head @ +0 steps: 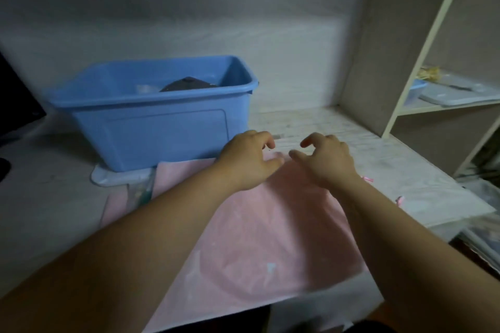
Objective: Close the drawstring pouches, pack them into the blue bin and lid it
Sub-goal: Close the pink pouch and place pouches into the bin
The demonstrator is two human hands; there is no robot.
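Note:
A large pink drawstring pouch point(270, 238) lies flat on the table in front of me. My left hand point(243, 162) and my right hand point(327, 162) are side by side at its far edge, thumbs on the fabric and fingers arched, with a gap between thumb and fingers. Nothing shows between the fingers. Pink cord ends point(367, 178) stick out to the right of my right wrist. The blue bin point(151, 135) stands behind to the left, without a lid, with a dark item point(189, 84) inside. It sits on a pale lid point(108, 178).
A clear plastic piece point(140, 192) lies at the pouch's left edge. A pale translucent sheet or pouch point(438, 197) covers the table's right side. A shelf unit point(422, 43) stands at the right, holding a small blue tub point(416, 89) and a grey lid point(460, 96). A dark object point(16, 105) is far left.

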